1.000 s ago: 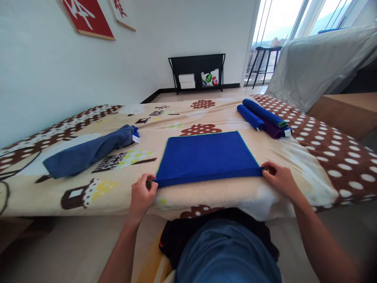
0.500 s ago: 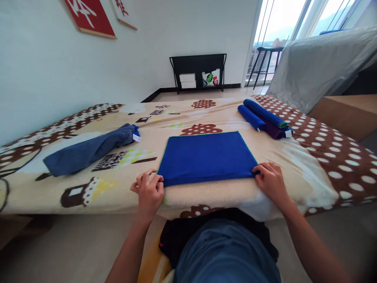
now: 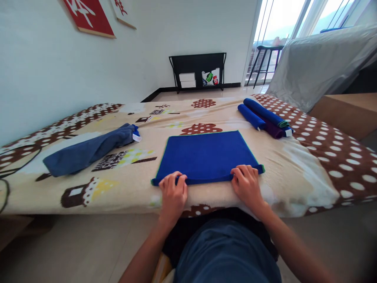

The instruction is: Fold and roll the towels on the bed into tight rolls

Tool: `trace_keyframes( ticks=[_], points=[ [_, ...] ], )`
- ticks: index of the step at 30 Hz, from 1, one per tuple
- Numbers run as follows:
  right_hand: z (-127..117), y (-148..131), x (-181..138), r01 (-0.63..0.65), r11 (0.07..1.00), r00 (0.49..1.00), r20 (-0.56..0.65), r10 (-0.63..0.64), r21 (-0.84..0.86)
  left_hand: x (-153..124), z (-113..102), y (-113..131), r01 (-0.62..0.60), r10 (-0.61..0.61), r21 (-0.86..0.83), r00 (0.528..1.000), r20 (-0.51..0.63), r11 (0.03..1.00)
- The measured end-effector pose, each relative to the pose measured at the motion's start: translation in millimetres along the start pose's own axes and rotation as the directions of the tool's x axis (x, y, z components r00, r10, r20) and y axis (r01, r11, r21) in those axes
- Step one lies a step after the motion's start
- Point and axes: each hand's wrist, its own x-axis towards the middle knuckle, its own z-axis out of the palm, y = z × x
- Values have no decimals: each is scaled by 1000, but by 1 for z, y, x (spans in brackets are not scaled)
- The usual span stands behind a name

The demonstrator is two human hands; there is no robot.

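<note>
A bright blue towel (image 3: 206, 156) with a green hem lies flat on the patterned blanket (image 3: 123, 184) in front of me. Its near edge is curled up into a thin roll. My left hand (image 3: 173, 192) grips that rolled edge left of the middle, fingers wrapped over it. My right hand (image 3: 246, 184) grips the same edge toward its right end, fingers curled on top. Both near corners of the towel stick out past my hands.
A crumpled dark blue cloth (image 3: 88, 151) lies to the left. Rolled blue and purple towels (image 3: 263, 117) sit at the back right. A black rack (image 3: 198, 72) stands against the far wall, a covered sofa (image 3: 318, 63) at right.
Both hands have moved inward from the towel's near corners to grip along its near edge, which is now curled over into a thin roll.
</note>
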Motion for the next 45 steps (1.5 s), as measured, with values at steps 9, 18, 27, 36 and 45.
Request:
trace_keyframes(
  ticks=[9, 18, 27, 36, 45],
  points=[
    [18, -43, 6, 61, 961, 997, 32, -73, 271, 9, 15, 49, -141, 142, -191, 990, -6, 971],
    [-9, 19, -10, 211, 919, 939, 193, -285, 332, -12, 1, -14, -246, 277, -228, 954, 115, 942],
    [-42, 111, -35, 104, 979, 921, 353, -161, 175, -43, -26, -108, -181, 202, -125, 960, 192, 976],
    [-49, 140, -34, 34, 972, 913, 389, -126, 234, -39, -35, -137, -147, 187, -162, 944, 271, 976],
    [-59, 137, -29, -121, 922, 944, 329, -8, 368, -31, -50, -140, 96, -3, -380, 972, 237, 920]
  ],
)
